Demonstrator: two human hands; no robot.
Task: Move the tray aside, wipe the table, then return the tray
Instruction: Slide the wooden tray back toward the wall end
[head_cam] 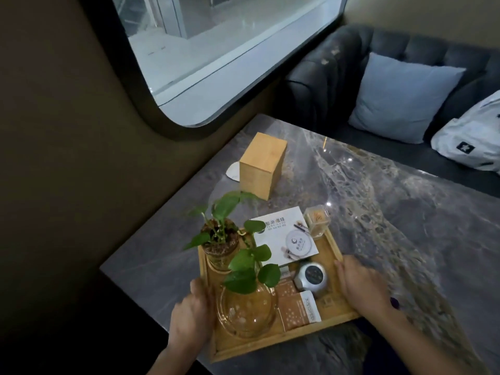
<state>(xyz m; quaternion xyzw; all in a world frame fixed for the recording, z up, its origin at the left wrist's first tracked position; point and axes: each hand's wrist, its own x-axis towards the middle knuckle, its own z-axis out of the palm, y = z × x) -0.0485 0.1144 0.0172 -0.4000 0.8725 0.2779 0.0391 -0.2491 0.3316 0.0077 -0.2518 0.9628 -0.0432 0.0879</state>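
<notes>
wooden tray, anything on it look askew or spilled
Nothing spilled. The wooden tray sits askew to the grey marble table edges, its near corner overhanging. The left hand and right hand grip its sides.

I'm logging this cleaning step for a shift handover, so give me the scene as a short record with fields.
surface: grey marble-pattern table
tray: rectangular wooden tray, at the near edge
left hand: on the tray's left rim
right hand: on the tray's right rim
on tray: two glass vases of green plants, round silver tin
off tray: upright wooden box

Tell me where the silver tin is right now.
The silver tin stands in the wooden tray, on its right side, between the white card and the right hand.
</notes>
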